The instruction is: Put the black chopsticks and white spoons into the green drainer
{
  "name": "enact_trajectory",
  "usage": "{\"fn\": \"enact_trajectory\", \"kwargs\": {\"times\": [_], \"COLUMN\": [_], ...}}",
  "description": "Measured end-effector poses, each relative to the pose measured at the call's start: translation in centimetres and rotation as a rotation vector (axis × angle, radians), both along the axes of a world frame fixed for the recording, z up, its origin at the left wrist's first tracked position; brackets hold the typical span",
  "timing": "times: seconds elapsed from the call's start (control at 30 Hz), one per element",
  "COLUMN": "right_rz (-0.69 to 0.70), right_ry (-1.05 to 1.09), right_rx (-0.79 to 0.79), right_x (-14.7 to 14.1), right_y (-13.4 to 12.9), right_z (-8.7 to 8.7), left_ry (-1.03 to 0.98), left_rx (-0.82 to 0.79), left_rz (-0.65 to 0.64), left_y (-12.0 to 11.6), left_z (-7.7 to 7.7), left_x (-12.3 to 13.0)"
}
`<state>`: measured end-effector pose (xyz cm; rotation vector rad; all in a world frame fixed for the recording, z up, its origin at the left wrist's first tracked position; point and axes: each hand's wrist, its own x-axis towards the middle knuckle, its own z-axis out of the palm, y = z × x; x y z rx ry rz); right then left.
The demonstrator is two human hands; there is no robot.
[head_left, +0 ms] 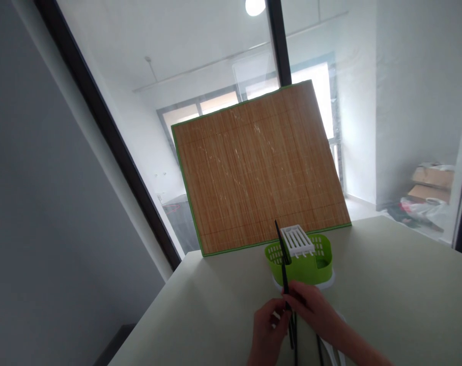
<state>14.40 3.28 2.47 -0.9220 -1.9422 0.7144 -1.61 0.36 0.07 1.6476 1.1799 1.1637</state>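
White utensils (330, 352) lie nearest, cut off by the lower edge, two slim parts of them showing beside the right forearm; two thin black rods (320, 351) also rest on the worktop (387, 274), one next to them and one under the hands. Just beyond, the left hand (269, 325) and the right hand (310, 302) meet, the grip of each clenched on a slim black stick (285, 279), the left lower down and the right just above; whether a second stick lies along it I cannot tell. This stick slants upward, its far tip standing in front of one green basket (305, 270). That basket has pierced walls and stands on one white base (327, 283); its right-hand section, with a cut-down front wall, shows bare green inside, while something dark at its left, partly behind the stick, is too dim to name. Across the basket's middle sits one white slatted rack (297, 240), tilted, with three small hooks along its near edge. Behind, one bamboo mat (259, 168) with green edging leans upright against the glass. Through the pane, at least two cardboard boxes (431, 184) are stacked beside plastic wrapping (422, 208).
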Motion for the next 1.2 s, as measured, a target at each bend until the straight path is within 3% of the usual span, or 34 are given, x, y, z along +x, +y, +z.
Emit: {"fn": "enact_trajectory", "kwargs": {"times": [0.2,0.47,0.8,0.93,1.2], "right_rz": [0.028,0.057,0.010,0.012,-0.003], "right_ry": [-0.088,-0.154,-0.075,-0.055,-0.051], "right_rx": [0.143,0.109,0.139,0.130,0.141], "right_x": [-1.2,-1.9,-1.3,-1.2,-1.0], "right_y": [-0.4,-0.2,0.5,0.7,0.8], "right_z": [1.5,-1.2,0.5,0.4,0.2], "left_ry": [-0.026,-0.098,0.011,-0.047,0.019], "left_rx": [0.065,-0.008,0.067,0.033,0.048], "left_rz": [0.083,0.137,0.123,0.134,0.109], "left_y": [-0.2,0.1,0.3,0.5,0.4], "left_z": [0.7,-1.0,0.8,1.1,2.2], "left_x": [-0.9,-1.4,-0.7,-0.7,-0.3]}}
